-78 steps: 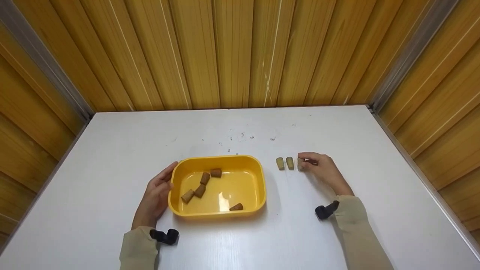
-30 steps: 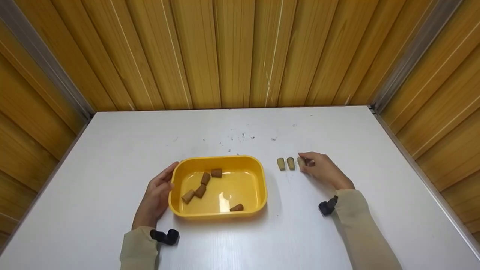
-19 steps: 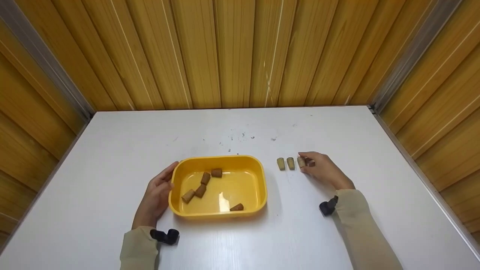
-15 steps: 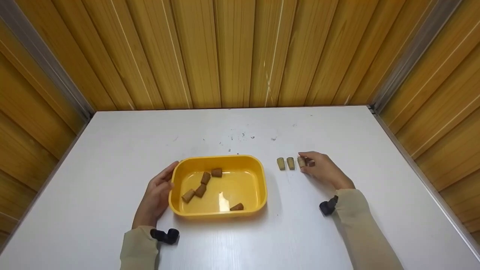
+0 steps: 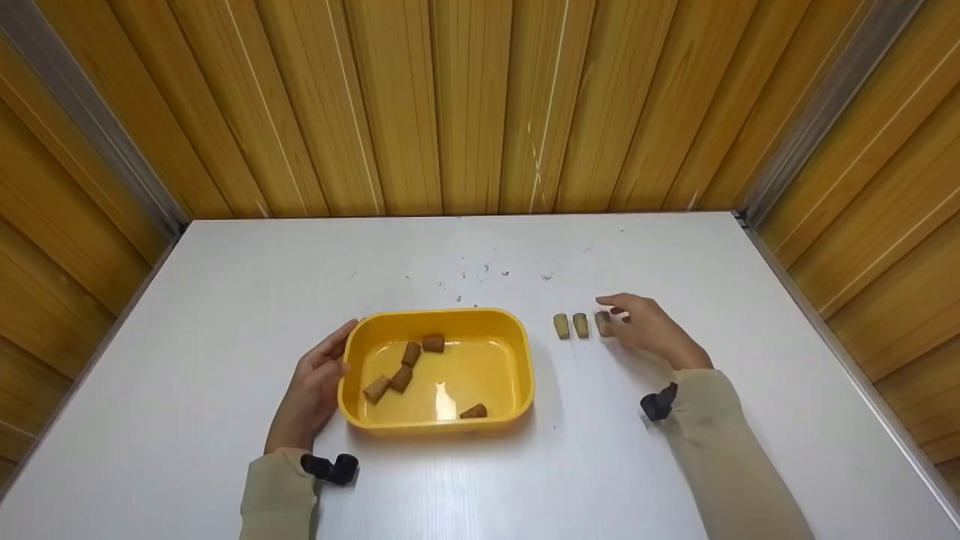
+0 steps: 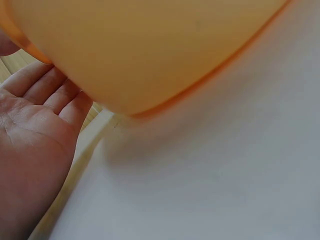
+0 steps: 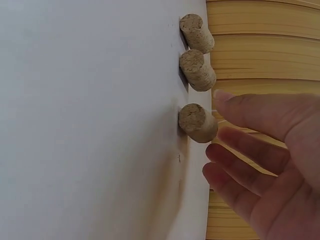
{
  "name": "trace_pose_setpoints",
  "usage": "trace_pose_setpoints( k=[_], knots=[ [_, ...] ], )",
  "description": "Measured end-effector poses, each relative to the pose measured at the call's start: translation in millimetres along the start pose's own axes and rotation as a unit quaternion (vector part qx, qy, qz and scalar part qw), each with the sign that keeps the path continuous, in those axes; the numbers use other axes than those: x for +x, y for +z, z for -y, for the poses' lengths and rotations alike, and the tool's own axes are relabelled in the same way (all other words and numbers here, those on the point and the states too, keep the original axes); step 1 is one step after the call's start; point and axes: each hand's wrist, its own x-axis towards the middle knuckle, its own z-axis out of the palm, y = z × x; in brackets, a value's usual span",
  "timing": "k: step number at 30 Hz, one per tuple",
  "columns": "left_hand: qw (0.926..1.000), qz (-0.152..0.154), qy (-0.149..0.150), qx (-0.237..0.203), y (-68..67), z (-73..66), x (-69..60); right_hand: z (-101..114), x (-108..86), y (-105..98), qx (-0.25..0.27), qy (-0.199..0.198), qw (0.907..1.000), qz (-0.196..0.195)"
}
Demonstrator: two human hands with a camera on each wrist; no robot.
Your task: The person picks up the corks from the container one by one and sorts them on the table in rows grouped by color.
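Your right hand (image 5: 651, 327) lets go, fingers parted, empty, the three-o'clock cork (image 5: 602, 322) lined up; your left hand (image 5: 310, 381), fingers straight, touches the tub (image 5: 435, 427)

The yellow tub (image 5: 427, 427) partly hides its nearest cork (image 5: 475, 411); specks (image 5: 505, 273) on the desk (image 5: 600, 480) are too small to identify.

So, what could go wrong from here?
Two things, perhaps. The right hand has parted fingers close to the rightmost tan, tapered cork stopper; a brush could knock it out of line, maybe into the middle tan stopper nearby. The left hand is at the side of the yellow, rounded rectangular tub; a bump might shift it and set the loose brown, tapered stoppers inside rolling.
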Motion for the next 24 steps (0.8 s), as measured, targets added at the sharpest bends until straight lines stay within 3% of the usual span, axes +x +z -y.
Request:
trace_pose_setpoints(
  k=[6,16,24],
  knots=[
    [1.0000,-0.001,0.001,0.004,0.5,-0.5,0.3,12.7,-0.9,-7.3,0.001,-0.041,0.9991,-0.012],
    [1.0000,0.006,0.005,0.001,0.6,0.8,0.8,50.9,4.8,-11.8,-0.019,-0.046,0.9988,0.000],
    [0.9999,0.005,0.008,0.010,0.4,1.6,1.0,80.1,9.4,-7.8,-0.011,-0.135,0.9908,0.003]
  ],
)
